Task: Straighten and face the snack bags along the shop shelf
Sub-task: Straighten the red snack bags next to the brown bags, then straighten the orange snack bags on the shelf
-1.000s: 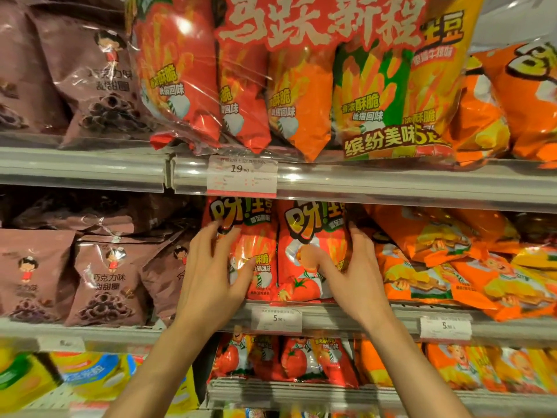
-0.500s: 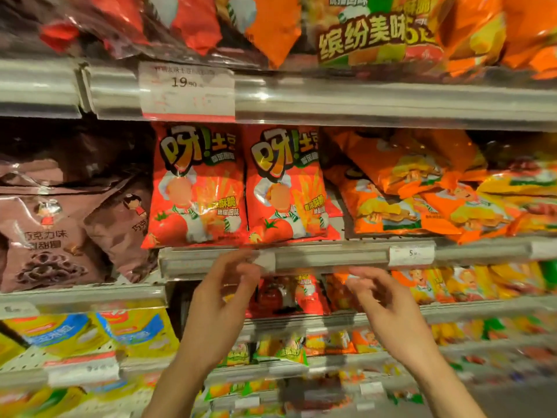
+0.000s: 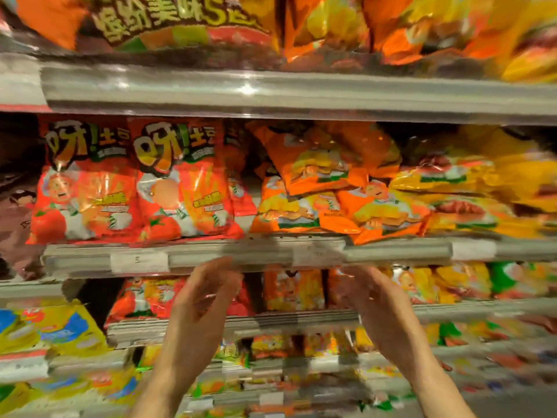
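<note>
Two red snack bags are standing upright, fronts outward, above the shelf rail; below it, left hand and right hand are hovering empty, fingers loosely spread.

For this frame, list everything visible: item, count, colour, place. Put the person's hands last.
Red snack bags: two facing front, red-orange, middle shelf left, upright.
Orange snack bags: several, count unclear, orange, middle shelf centre, tilted and overlapping.
Yellow snack bags: several, blurred, middle shelf right.
Brown bags: partly seen, far left.
Large multipack: orange-red, top shelf.
Shelf rail: grey, with price tags.
Lower-shelf bags: mixed colours, blurred.
Left hand: empty, below rail.
Right hand: empty, below rail.
</note>
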The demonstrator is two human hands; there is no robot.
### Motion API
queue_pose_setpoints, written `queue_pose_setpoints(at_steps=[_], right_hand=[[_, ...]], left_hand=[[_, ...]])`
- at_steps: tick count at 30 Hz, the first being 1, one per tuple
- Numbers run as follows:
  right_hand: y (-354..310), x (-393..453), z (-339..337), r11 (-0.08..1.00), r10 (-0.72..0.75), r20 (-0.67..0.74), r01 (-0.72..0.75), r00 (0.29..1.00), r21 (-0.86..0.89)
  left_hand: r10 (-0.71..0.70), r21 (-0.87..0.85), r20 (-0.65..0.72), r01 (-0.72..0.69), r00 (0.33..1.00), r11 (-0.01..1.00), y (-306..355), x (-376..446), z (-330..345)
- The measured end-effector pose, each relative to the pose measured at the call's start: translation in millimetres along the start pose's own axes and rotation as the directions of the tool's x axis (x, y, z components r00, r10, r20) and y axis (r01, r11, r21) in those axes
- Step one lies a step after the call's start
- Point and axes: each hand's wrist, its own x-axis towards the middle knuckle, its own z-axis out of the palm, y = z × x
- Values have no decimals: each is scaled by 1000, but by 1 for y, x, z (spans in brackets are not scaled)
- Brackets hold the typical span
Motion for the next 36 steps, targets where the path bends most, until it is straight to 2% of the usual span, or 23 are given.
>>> queue_pose_setpoints(at_steps=[2, 5, 10, 13, 17, 20, 24, 27, 29, 33, 36], right_hand=[[3, 6, -22, 996, -24, 54, 28, 998, -82], [4, 15, -50, 993, -49, 97, 59, 994, -105], [-4, 28, -73, 989, -94, 116, 107, 989, -106], [-10, 31, -82, 981, -134, 110, 147, 985, -123], [-31, 36, -90, 967, -220, 57, 226, 974, -119], [-53, 44, -88, 916, -359, 78, 367, 930, -160], [-74, 76, -69, 914, -342, 26, 339, 939, -224], [-88, 102, -49, 803, -428, 66, 413, 901, -431], [-93, 113, -39, 775, -406, 85, 393, 910, -495], [-91, 120, -25, 802, -366, 32, 333, 930, -496], [-89, 120, -21, 817, -375, 17, 339, 927, -466]], left_hand=[[-18, -10, -18, 17, 1000, 1000, 8, -3, 23], [-15, -5, -56, 15, 998, 1000, 20, -6, 50], [-23, -11, -87, 22, 996, 1000, 39, -9, 76], [-29, 57, -134, 37, 991, 998, 50, -2, 82], [83, 101, -178, -66, 980, 993, 67, 21, 81], [160, 139, -183, -136, 970, 981, 78, 42, 78], [238, 308, -141, -186, 961, 933, 88, 80, 79], [166, 396, -54, -131, 985, 909, 96, 115, 90], [61, 388, -13, -51, 998, 920, 101, 135, 97], [-90, 331, -14, 89, 996, 939, 102, 161, 104], [-116, 258, -19, 117, 993, 959, 105, 167, 99]])
